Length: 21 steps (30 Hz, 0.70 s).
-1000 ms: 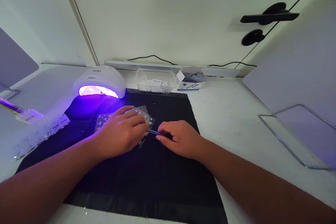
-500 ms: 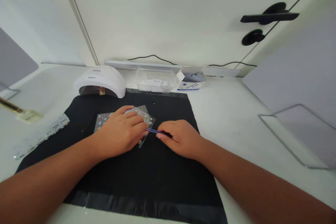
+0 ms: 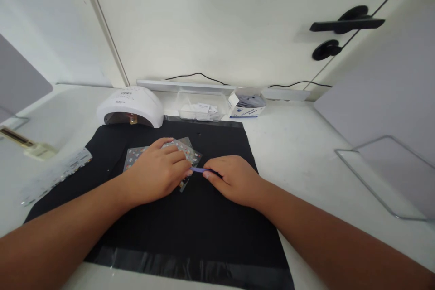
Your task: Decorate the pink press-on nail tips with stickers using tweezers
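My left hand point(image 3: 159, 170) is closed over clear sticker sheets point(image 3: 134, 156) printed with small white and orange shapes, its fingers curled and covering much of them. The sheets overlap on a black mat point(image 3: 204, 235). My right hand point(image 3: 234, 179) pinches slim purple tweezers point(image 3: 198, 170) between thumb and fingers. Their far end reaches the left thumb and fingertips, where the tip is hidden. Only a short length of the tweezers shows between the two hands.
Behind the mat stand a white nail lamp point(image 3: 131, 104), a clear tray point(image 3: 202, 111) of small white packets and an alcohol pads box point(image 3: 247, 106). On the left lie a polish bottle point(image 3: 40, 150) and a shiny foil sheet point(image 3: 57, 176). A metal frame point(image 3: 370, 181) stands at right.
The tweezers have turned slightly in my right hand, now showing a broad purple side instead of thin parallel edges. Both hands stay in nearly the same place.
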### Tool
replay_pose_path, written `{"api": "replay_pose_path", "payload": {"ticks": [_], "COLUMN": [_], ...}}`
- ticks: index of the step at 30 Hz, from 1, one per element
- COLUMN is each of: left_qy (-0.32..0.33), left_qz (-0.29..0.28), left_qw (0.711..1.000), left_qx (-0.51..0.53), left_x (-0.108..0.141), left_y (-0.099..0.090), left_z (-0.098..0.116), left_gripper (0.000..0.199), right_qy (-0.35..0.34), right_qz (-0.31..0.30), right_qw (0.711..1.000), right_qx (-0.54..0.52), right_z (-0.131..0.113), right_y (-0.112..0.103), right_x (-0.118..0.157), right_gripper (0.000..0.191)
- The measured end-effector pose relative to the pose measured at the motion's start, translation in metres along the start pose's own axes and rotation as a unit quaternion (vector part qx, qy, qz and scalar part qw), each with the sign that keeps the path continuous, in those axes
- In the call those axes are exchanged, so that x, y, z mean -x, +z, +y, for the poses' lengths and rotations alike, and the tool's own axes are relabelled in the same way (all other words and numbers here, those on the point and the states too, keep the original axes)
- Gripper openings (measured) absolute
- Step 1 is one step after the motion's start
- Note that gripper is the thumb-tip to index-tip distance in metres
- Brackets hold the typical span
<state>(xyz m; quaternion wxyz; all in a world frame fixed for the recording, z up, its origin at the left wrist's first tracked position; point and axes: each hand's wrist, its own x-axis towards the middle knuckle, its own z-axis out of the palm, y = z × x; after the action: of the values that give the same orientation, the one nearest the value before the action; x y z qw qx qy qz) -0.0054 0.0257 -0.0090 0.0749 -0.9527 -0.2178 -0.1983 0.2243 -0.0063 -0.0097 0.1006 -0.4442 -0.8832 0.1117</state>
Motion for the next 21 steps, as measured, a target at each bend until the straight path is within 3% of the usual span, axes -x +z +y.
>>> {"api": "replay_pose_path", "payload": {"ticks": [7, 10, 13, 15, 17, 21], "left_qy": [-0.027, -0.086, -0.184, -0.270, -0.374, -0.526], "left_qz": [-0.024, -0.049, -0.049, -0.034, -0.032, -0.095], "left_qw": [0.999, 0.994, 0.981, 0.962, 0.925, 0.842], "left_qx": [0.019, 0.044, 0.021, -0.020, -0.055, -0.072], "left_x": [-0.001, -0.003, -0.006, -0.006, -0.003, 0.008], "left_y": [-0.002, -0.007, -0.022, -0.036, -0.051, -0.064], "left_z": [-0.002, -0.007, -0.018, -0.029, -0.041, -0.065], "left_gripper": [0.025, 0.027, 0.029, 0.034, 0.038, 0.037], "right_qy": [0.001, 0.014, 0.019, 0.015, 0.013, 0.013], "right_qz": [-0.018, -0.034, -0.031, -0.021, -0.012, -0.001], "right_qw": [0.999, 0.999, 0.998, 0.998, 0.997, 0.997], "right_qx": [0.026, 0.038, 0.053, 0.065, 0.075, 0.081], "right_z": [0.000, 0.000, -0.001, -0.001, -0.002, -0.003], "right_y": [-0.001, -0.003, -0.005, -0.006, -0.008, -0.008], "right_x": [-0.002, -0.003, -0.002, -0.001, 0.000, 0.001], "right_gripper": [0.031, 0.031, 0.030, 0.028, 0.026, 0.023]}}
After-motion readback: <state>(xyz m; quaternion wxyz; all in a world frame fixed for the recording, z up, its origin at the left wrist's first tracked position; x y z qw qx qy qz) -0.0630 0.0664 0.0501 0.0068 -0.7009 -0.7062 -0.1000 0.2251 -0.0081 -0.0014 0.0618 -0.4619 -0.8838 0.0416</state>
